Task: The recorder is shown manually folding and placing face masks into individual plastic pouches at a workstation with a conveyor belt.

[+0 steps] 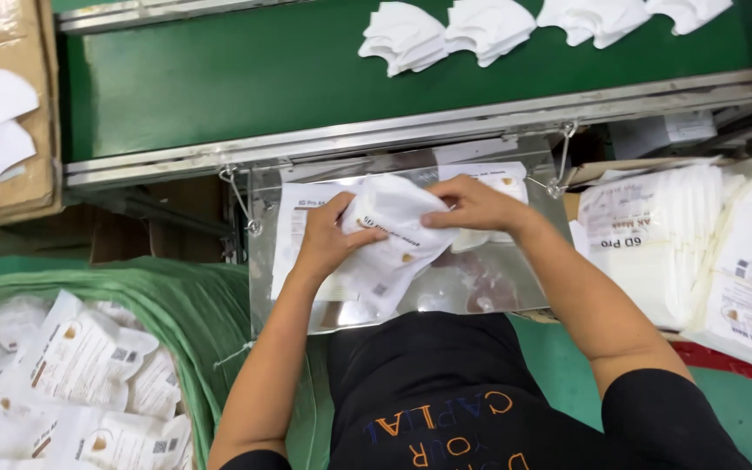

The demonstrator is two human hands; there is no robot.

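Note:
My left hand (pixel 325 237) and my right hand (pixel 472 205) both grip a white printed pouch (pixel 391 244) with a white folded mask (pixel 393 206) at its mouth. The left hand holds the pouch's left edge. The right hand's fingers press on the mask at the top. They work above a clear plastic tray (pixel 489 292) that hangs by wire hooks from the metal rail (pixel 393 135) of a green conveyor belt (pixel 237 78). More flat white pouches lie in the tray under the hands.
Several white folded masks (pixel 489 26) lie on the belt at the top right. A stack of empty white pouches (pixel 681 244) fills a box at the right. A green sack (pixel 176 305) at the lower left holds filled pouches (pixel 80 374). A cardboard box (pixel 10 113) stands at the far left.

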